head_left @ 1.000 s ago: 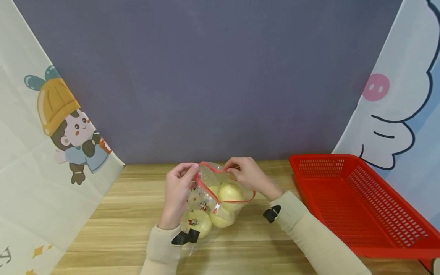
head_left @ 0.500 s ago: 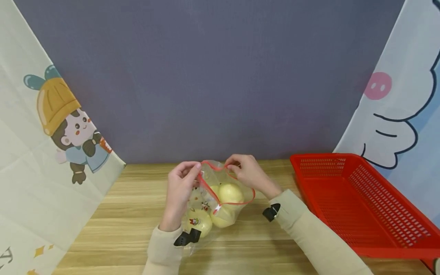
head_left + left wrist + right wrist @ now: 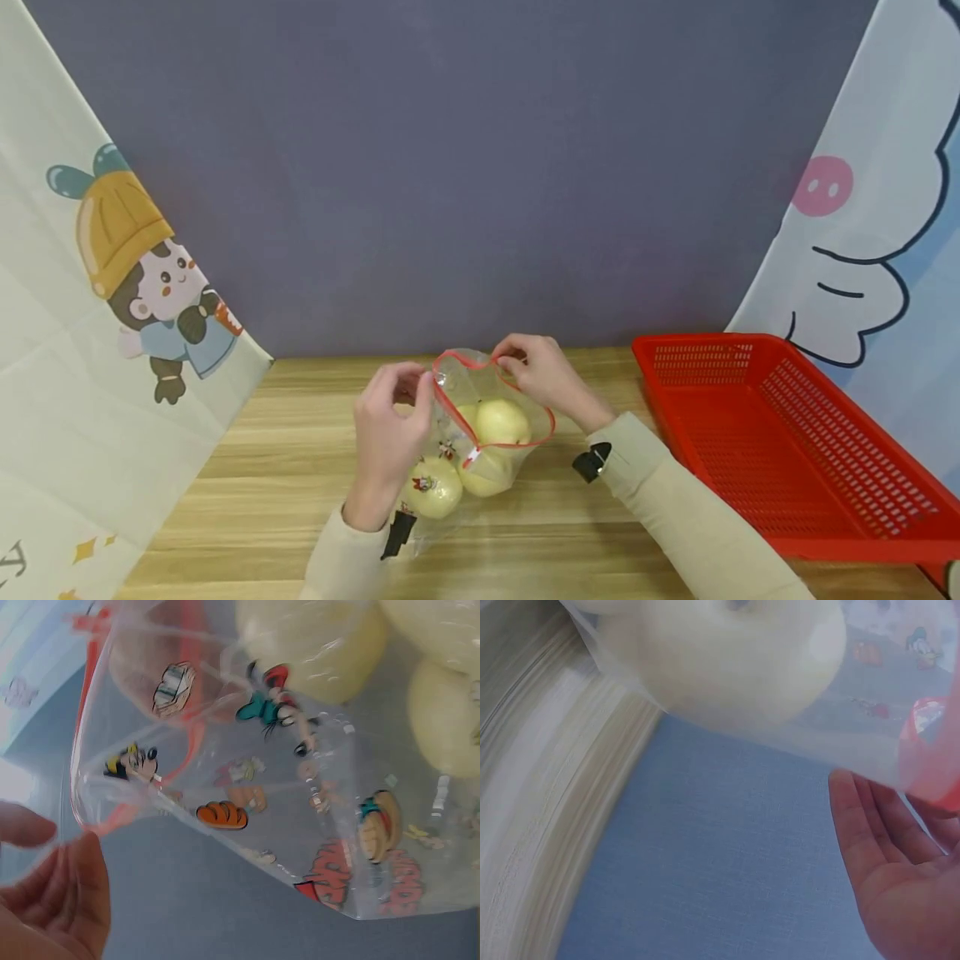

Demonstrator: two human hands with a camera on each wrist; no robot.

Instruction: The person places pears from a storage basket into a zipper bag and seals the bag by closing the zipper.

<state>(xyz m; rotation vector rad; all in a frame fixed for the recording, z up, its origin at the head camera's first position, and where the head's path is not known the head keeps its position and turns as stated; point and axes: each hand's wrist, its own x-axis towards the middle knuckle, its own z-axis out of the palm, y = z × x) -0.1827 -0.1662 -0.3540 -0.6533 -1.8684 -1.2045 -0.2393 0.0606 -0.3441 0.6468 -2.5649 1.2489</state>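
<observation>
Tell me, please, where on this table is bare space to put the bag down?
Bare wood lies on the table between the cartoon cloth and the left hand, and in a narrower strip between the right sleeve and the red basket. The basket looks empty too. The middle is crowded: both hands, the right hand included, meet at the zip bag of pale fruit.

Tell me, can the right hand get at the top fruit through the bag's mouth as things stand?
Probably yes. The bag mouth gapes, its red zip rim looped wide, with the top fruit just under it. But the right hand pinches the rim, so it must let go first.
</observation>
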